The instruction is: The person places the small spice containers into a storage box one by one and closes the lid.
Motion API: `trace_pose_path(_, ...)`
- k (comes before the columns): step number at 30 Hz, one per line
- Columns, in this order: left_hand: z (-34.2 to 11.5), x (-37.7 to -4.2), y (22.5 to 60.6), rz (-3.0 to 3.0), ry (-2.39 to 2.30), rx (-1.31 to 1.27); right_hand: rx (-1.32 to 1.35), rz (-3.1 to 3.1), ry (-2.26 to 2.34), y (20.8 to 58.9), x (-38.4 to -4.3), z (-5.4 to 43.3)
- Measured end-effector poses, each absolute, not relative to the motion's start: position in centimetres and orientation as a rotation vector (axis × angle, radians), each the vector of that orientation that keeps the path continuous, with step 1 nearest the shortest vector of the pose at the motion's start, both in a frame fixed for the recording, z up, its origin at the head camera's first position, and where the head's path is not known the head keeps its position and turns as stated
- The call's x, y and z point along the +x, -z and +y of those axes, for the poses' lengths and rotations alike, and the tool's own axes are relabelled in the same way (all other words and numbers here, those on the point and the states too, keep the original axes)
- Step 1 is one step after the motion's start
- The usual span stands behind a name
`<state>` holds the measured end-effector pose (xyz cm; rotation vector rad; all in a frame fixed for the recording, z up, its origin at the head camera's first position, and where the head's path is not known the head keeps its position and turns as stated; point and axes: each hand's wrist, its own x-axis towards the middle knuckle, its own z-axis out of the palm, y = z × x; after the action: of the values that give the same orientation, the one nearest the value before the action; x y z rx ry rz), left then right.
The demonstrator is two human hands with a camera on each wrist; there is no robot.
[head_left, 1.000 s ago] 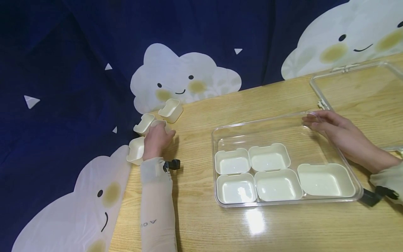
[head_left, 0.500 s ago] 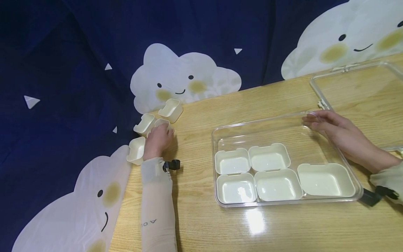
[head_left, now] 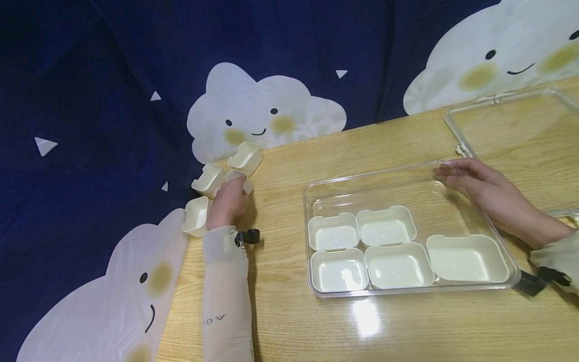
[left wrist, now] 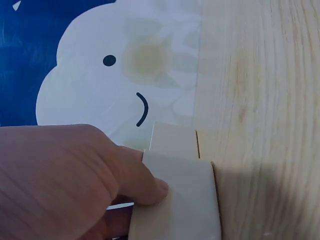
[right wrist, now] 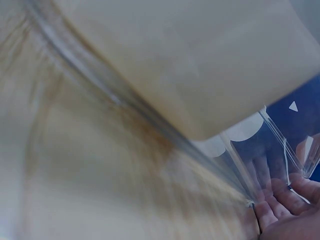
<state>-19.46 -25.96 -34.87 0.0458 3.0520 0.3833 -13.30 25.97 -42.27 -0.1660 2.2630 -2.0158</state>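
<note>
My left hand's pinching the cream cup left of the clear tray, right hand loose against its far right corner, and the cup's probably light, stiff, kinda slick, so I'd grip its wall.

The table is viewed forward and down from the head, hands closely from each wrist; the backdrop is shared.
</note>
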Motion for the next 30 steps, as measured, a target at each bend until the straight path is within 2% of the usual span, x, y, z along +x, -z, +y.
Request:
trace_pose_path(16,-25.3,-19.3,34.3,3.073,-0.396,0.060,-0.171,2.217,2.066,42.2,-13.3,25.8)
trace_pose_path(30,-23.2,-18.8,32.4,3.152,-0.390,0.171,-0.193,2.121,2.156,42.5,-13.4,25.9)
